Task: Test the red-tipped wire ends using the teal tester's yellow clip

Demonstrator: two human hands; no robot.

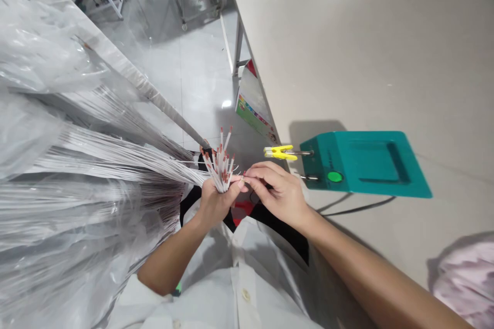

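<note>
- L hand [214, 201]: we grip a wire bundle [221, 179], white w/ reddish tips, upright in front of us.
- R hand [280, 190]: thumb & index pinched narrow, apparently on 1 wire end [244, 173], beside L thumb.
- Progress (our est.): 1 end singled out; rest of bundle unsorted.
- Far L: more wires [116, 146], partly under clear sheeting [34, 56].
- R: teal device [378, 164] w/ yellow clip [281, 152], on table [366, 61].

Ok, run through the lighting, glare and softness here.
In the head view, glints streak the plastic at left; a bright spot glares off the floor; a shadow falls on the table just above the teal device; where the left hand and right hand meet, detail is too small and soft to judge.
</note>
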